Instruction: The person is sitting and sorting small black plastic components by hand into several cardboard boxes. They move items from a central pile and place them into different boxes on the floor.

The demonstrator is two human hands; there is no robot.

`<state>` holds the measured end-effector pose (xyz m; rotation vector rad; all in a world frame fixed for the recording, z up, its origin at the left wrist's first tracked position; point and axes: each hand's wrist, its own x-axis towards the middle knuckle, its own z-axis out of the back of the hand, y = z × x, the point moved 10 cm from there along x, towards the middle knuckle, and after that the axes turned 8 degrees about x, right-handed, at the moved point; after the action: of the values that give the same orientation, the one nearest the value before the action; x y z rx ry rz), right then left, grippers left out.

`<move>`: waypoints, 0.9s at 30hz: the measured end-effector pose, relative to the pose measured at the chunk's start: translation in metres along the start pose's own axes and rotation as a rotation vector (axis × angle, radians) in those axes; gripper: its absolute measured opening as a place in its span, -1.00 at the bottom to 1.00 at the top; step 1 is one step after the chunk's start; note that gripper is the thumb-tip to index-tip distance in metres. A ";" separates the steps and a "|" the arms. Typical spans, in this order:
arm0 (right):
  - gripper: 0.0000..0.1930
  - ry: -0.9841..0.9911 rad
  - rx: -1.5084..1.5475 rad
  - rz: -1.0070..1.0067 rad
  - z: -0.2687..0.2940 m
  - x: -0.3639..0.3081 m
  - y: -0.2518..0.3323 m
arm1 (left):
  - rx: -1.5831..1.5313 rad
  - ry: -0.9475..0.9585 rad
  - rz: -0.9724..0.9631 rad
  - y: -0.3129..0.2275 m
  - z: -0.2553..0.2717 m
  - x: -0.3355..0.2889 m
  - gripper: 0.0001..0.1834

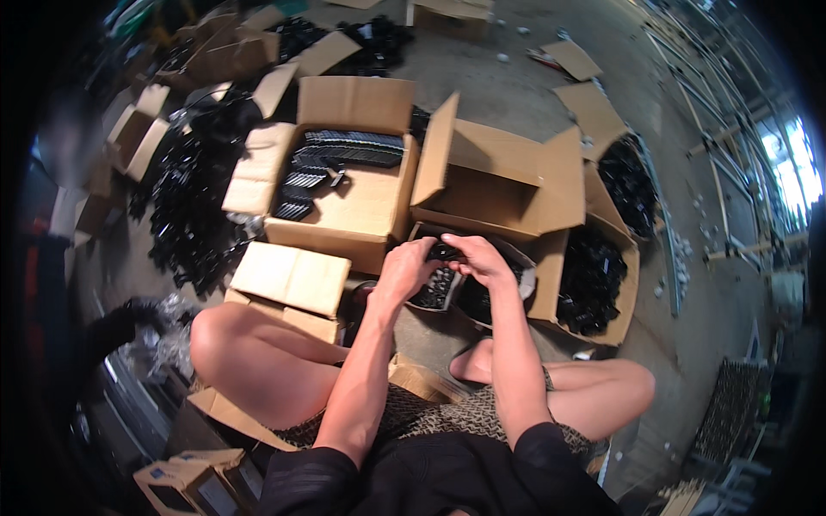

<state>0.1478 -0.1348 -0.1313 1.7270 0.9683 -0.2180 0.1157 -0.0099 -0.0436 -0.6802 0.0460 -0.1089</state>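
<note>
My left hand point(408, 265) and my right hand point(483, 261) meet in front of me, fingers closed round a small black part point(443, 252). Its exact kind is too small and covered to make out. Just beneath them stands a small box of tiny dark and grey pieces point(433, 291). Beside that, to the right, a round-edged container holds black pieces point(475, 301), partly hidden by my right forearm. Farther off to the left, an open cardboard box point(370, 211) holds rows of stacked black parts point(353, 148).
Behind my hands an open cardboard box point(490, 153) has raised flaps. On the right, another carton holds black parts point(592, 282). A heap of black parts point(194, 202) lies on the floor to the left. A closed carton point(291, 277) sits by my left knee; metal frames point(723, 163) stand far right.
</note>
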 end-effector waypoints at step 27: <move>-0.73 -0.390 -0.416 0.567 0.041 0.021 0.004 | -0.019 -0.217 0.193 0.048 0.023 -0.030 -0.67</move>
<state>0.1768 -0.1603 -0.1570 1.4302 0.1967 0.0223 0.0917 0.0451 -0.0558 -0.7002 -0.0957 0.1509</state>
